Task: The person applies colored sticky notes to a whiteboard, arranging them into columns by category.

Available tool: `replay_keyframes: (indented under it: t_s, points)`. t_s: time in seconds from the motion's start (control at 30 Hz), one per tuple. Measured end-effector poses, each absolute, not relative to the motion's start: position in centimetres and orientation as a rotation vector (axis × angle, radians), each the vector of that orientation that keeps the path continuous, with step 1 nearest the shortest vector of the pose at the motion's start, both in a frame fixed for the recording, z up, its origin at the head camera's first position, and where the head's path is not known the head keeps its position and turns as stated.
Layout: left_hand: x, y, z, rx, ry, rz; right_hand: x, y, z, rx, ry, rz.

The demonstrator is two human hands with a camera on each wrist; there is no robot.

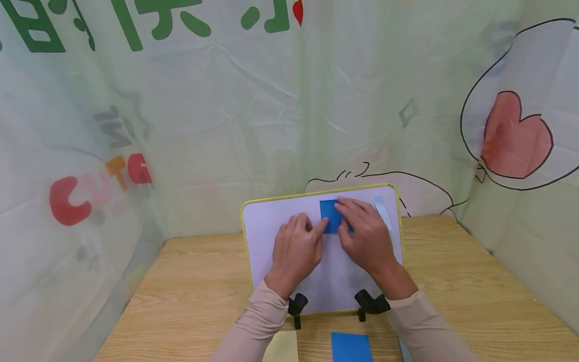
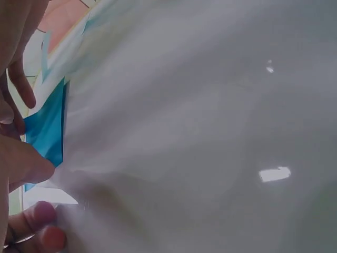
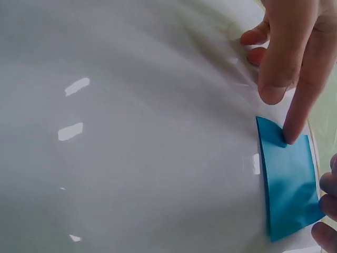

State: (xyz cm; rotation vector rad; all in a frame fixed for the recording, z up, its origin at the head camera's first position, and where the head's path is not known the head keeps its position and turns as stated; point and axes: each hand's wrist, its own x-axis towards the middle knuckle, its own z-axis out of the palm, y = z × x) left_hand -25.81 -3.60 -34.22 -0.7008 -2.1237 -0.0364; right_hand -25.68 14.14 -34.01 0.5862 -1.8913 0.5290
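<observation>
A blue square sticky note [image 1: 329, 216] lies against the upper part of a white board [image 1: 334, 274] with a yellow rim. My left hand [image 1: 296, 246] touches the note's left side with one extended finger, its other fingers bent. From the right, my right hand [image 1: 368, 239] lays its fingers over the note's upper right part, hiding that side. In the right wrist view, a left finger presses the note [image 3: 289, 184], and right fingertips [image 3: 327, 203] meet its top edge. The left wrist view shows the note [image 2: 48, 132] standing slightly off the board along its lower edge.
Black stand supports [image 1: 372, 303] hold the board tilted on a wooden table [image 1: 194, 296]. A pale blue strip [image 1: 382, 208] sits near the board's upper right corner. In front lie a yellow paper square [image 1: 284, 347] and a blue one [image 1: 352, 348]. A printed curtain [image 1: 203, 125] hangs behind.
</observation>
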Motion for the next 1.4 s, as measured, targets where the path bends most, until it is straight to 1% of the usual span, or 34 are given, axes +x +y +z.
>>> replay_keyframes:
  t_s: [0.43, 0.73, 0.97, 1.17, 1.4]
  points:
    - [-25.6, -3.5, -34.3, -0.68, -2.16, -0.009, -25.9, 14.0, -34.5, 0.587, -1.953, 0.453]
    - [-25.7, -3.3, -34.5, -0.666, -2.155, 0.014, -26.5, 13.7, -34.8, 0.751, -1.937, 0.375]
    - [-25.9, -3.1, -34.6, -0.643, -2.155, 0.018, -26.7, 14.3, -34.8, 0.79, -1.969, 0.346]
    - [-25.8, -3.1, -34.4, -0.609, -2.197, 0.058, -26.8, 15.2, -34.9, 0.792, -1.994, 0.319]
    - [-25.8, -3.3, -34.4, -0.592, -2.194, 0.099, -26.5, 16.0, -34.7, 0.713, -2.035, 0.273]
